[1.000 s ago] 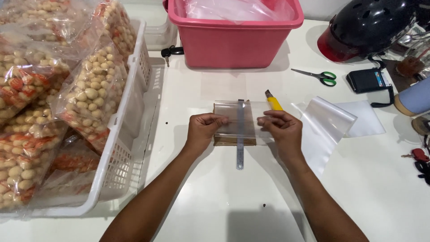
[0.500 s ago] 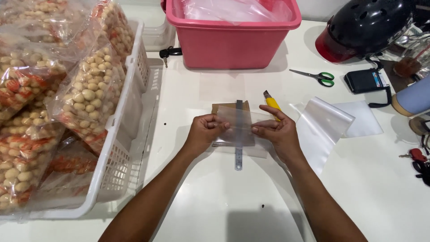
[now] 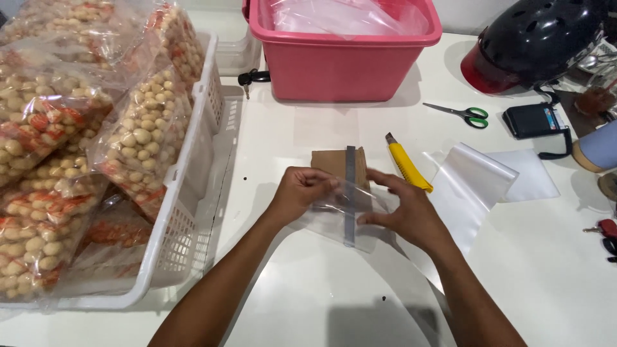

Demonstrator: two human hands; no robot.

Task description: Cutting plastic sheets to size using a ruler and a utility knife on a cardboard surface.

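Nearest me, at the middle of the frame, both hands work one small clear plastic bag [image 3: 340,215] lying flat on the white worktop [image 3: 289,302]. The left hand [image 3: 302,193] pinches the bag's left edge with curled fingers; the right hand [image 3: 405,215] is spread half open, fingertips pressing the bag's right side down. Under the film runs a steel ruler [image 3: 350,193], its long axis straight up and down the frame, the far end resting on a brown cardboard piece [image 3: 331,160].

To do this well, I'd say keep the film taut between the two hands and square to the ruler — any slack would let it creep.

Just beyond, right of the cardboard, a yellow utility knife [image 3: 408,164] points its blade toward the upper left. Further right lie loose plastic sheets [image 3: 472,183] — then green-handled scissors [image 3: 466,114]. At the left, a white basket [image 3: 193,193] holds bagged snacks; at the top, a pink tub [image 3: 347,61].
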